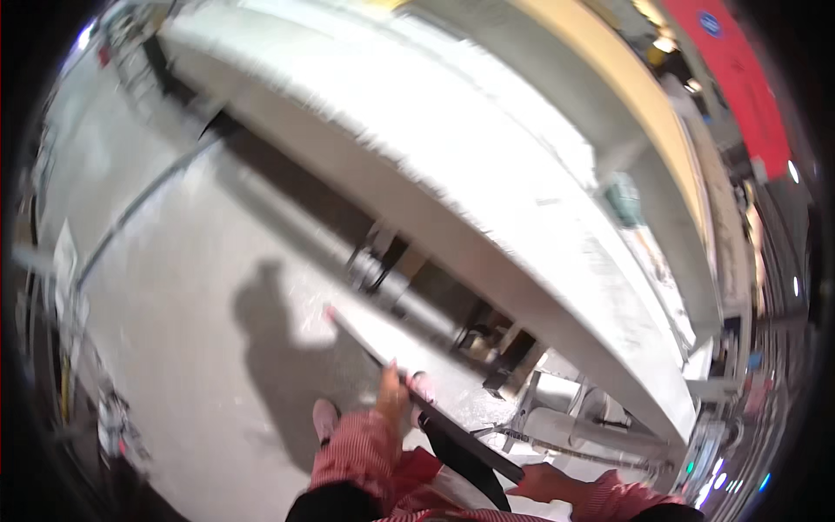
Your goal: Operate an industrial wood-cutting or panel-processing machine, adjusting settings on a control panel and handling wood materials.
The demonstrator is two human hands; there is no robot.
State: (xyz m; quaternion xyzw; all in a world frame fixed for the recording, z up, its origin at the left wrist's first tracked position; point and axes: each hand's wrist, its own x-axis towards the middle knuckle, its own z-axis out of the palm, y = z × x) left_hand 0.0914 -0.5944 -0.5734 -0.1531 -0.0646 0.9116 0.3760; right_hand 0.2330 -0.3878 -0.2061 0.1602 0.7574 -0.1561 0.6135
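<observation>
Left hand [393, 396] of yours is closed around a long dark bar [463, 437], partway along it. Right hand [548, 483] looks closed on the bar's near right end; blur hides the finger detail.

Bar is in front of your body, slanting from near right to far left. Reddish tip [330, 311] is the far left end, out over the pale floor [174, 287]. Can't tell if it touches down or hangs clear.

Why two hands: my read is that the bar is long, so one hand at the end and one further along steadies it and sets its angle. Wide spacing probably keeps the far end from dipping.

Your pink shoes [324, 419] are on the floor either side of the bar's line, which likely gives you a stable stance. Your shadow [278, 357] falls far left of you.

Long white table [487, 174] runs diagonally on your far right side. Bar slants roughly along its front, apart from the top, so presumably angled that way to fit the open floor beside it. Grey seat-like shape [557, 424] is near right, by the table's near end; too blurred to name.
</observation>
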